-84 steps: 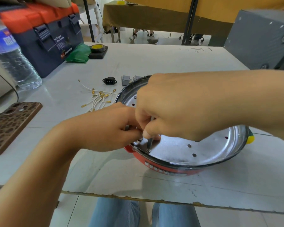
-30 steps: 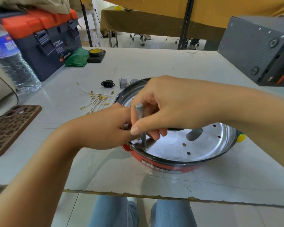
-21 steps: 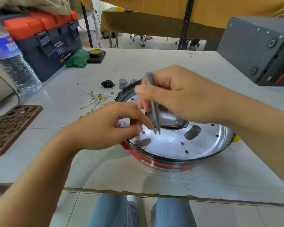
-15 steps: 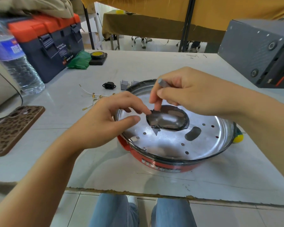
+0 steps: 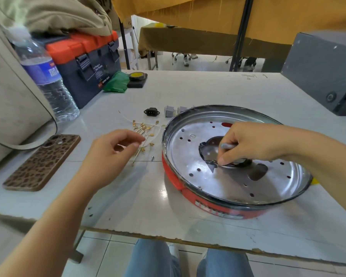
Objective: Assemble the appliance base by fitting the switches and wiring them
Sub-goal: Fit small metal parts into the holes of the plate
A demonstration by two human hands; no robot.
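Appliance base (image 5: 218,196) on table (image 5: 228,90), right hand (image 5: 246,144) pinching a small grey tool (image 5: 228,145) over its centre; left hand (image 5: 110,154) loosely curled, holding nothing, beside wires (image 5: 146,130).

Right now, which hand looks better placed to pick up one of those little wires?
Probably the left hand: it hovers open right beside the white wires with gold terminals on the table. The right hand is over the red appliance base, gripping a grey screwdriver.
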